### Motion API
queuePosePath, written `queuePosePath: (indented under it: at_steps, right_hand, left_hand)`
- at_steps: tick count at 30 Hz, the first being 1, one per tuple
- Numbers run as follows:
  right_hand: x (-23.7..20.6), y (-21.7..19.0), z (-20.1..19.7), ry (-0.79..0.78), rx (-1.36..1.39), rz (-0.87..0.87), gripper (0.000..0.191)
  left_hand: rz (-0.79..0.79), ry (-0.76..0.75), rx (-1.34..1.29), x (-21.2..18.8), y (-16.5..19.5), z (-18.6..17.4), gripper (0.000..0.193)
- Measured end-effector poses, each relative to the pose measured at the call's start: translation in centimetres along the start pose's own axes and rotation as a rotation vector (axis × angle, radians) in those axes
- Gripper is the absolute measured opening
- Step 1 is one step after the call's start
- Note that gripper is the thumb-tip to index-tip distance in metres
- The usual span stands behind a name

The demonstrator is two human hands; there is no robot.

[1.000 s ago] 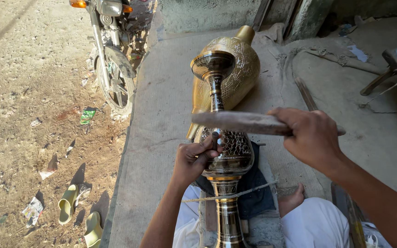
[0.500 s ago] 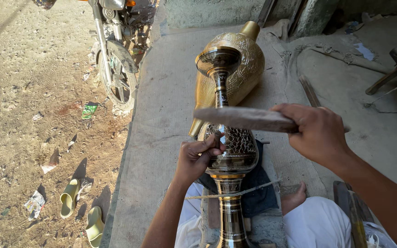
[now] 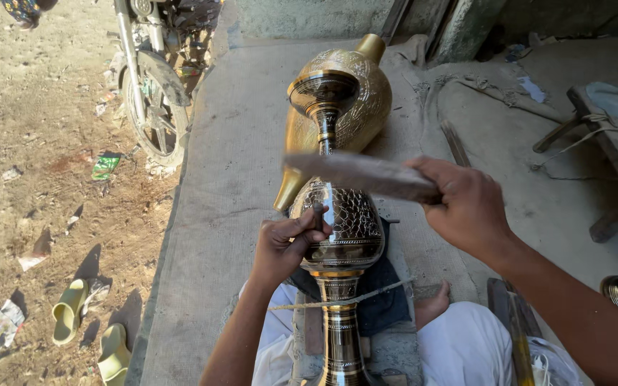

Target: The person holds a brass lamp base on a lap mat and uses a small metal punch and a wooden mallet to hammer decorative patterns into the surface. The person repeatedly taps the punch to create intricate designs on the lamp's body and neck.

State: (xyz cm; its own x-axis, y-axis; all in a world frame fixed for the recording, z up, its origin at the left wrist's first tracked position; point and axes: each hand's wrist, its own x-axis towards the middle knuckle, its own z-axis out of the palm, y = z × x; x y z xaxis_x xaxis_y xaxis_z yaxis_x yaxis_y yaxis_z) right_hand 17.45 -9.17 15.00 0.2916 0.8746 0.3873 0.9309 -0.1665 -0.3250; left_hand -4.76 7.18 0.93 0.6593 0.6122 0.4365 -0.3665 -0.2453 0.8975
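A tall brass vase (image 3: 339,236) with engraved dark patterning stands between my knees, its flared mouth pointing away from me. My left hand (image 3: 285,244) is shut on a small chisel (image 3: 318,216) whose tip rests on the vase's bulging belly. My right hand (image 3: 466,205) grips a wooden mallet (image 3: 359,174), held level just above the chisel and across the vase's neck. A thin cord (image 3: 345,297) runs across the vase's stem. A dark cloth (image 3: 388,300) lies under the vase.
A second engraved brass vessel (image 3: 355,114) lies on its side on the grey mat (image 3: 230,186) behind the vase. A motorcycle wheel (image 3: 153,107) stands at the platform's left edge. Green sandals (image 3: 73,314) lie on the dirt. A wooden bench (image 3: 609,136) stands right.
The mallet has dropped slightly toward the chisel and shows motion blur. My left hand keeps the chisel on the vase's belly. The view has shifted a little.
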Motion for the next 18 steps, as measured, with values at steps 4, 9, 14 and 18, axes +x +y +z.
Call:
queuePosePath:
  at_steps: [4, 9, 14, 18]
  right_hand:
    - [0.5, -0.2, 0.0, -0.079, -0.054, 0.050, 0.045]
    - [1.0, -0.6, -0.1, -0.008, 0.072, 0.089, 0.048]
    - [0.8, -0.8, -0.1, -0.071, -0.129, 0.092, 0.056]
    - [0.8, -0.8, 0.0, -0.050, 0.023, 0.065, 0.045]
  left_hand:
    - [0.008, 0.006, -0.070, 0.0, -0.1, -0.2, 0.015]
    - [0.098, -0.037, -0.060, 0.2, -0.5, -0.4, 0.024]
    - [0.058, -0.029, -0.090, -0.1, -1.0, -0.7, 0.021]
    - [-0.008, 0.023, -0.013, -0.3, -1.2, -0.8, 0.043]
